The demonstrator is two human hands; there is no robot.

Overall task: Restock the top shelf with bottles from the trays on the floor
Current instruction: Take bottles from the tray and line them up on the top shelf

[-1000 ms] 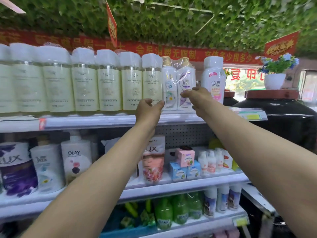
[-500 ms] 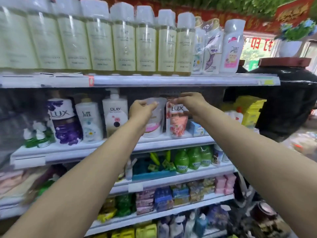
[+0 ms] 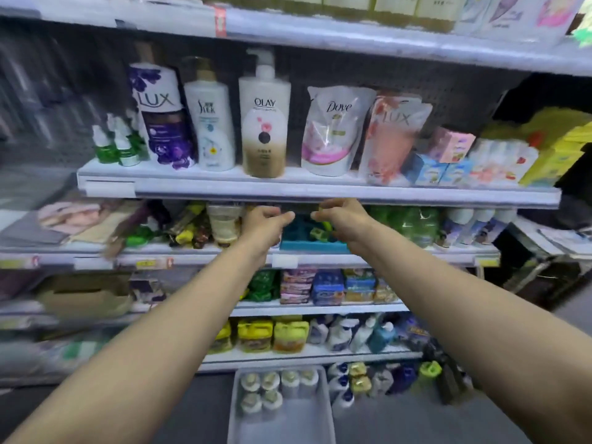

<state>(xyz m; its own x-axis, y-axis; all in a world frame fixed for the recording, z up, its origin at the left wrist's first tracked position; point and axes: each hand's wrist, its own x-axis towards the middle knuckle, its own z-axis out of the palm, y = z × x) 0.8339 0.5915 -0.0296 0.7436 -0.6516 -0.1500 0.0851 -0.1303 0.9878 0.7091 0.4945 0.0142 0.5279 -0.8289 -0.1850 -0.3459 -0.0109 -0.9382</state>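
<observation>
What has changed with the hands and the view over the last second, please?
Both hands came down from the top shelf; the left hand and right hand now hang empty by the third shelf. The view tipped down, revealing the floor tray of bottles. Shelf stock looks unchanged.

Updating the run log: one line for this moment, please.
left hand: empty | right hand: empty | tray: on floor, bottles inside | phase: between picks
</observation>
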